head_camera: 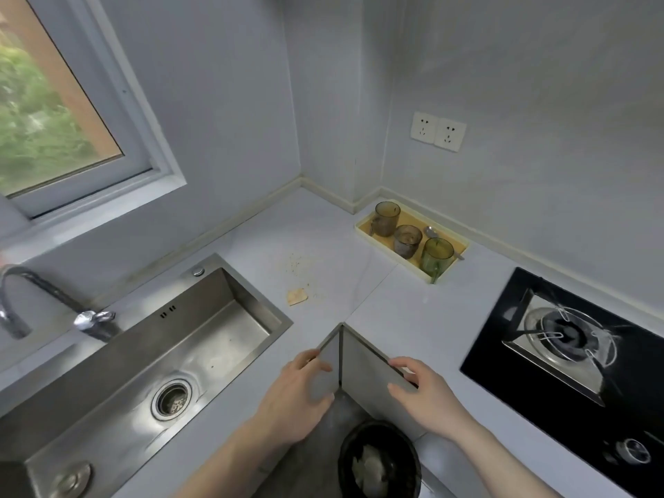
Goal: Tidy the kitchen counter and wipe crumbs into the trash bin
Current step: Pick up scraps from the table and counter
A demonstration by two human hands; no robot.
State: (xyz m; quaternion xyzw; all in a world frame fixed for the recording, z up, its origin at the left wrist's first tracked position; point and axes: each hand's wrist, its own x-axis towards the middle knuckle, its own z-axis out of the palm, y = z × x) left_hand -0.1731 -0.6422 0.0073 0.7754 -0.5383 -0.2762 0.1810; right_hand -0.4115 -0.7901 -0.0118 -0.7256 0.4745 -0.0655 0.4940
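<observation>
I have both hands at the inner corner of the tabletop (251,224): my left hand (300,397) rests open against the left cabinet face, fingers at the edge, and my right hand (427,393) is open too, fingertips hooked over the top edge of the right cabinet face. Neither holds anything. The crumbs (296,262) lie scattered well back from the corner, with 1 larger bread scrap (297,296) just nearer me, between the sink (172,354) and the tray (366,224) of 3 cups. The trash bin (379,458) sits on the floor right below the corner, already holding some waste. I see no cloth, so I judge I need one first. Then I'd sweep from the back wall toward the corner in 1 steady pull, cupping a hand under the edge above the bin.
</observation>
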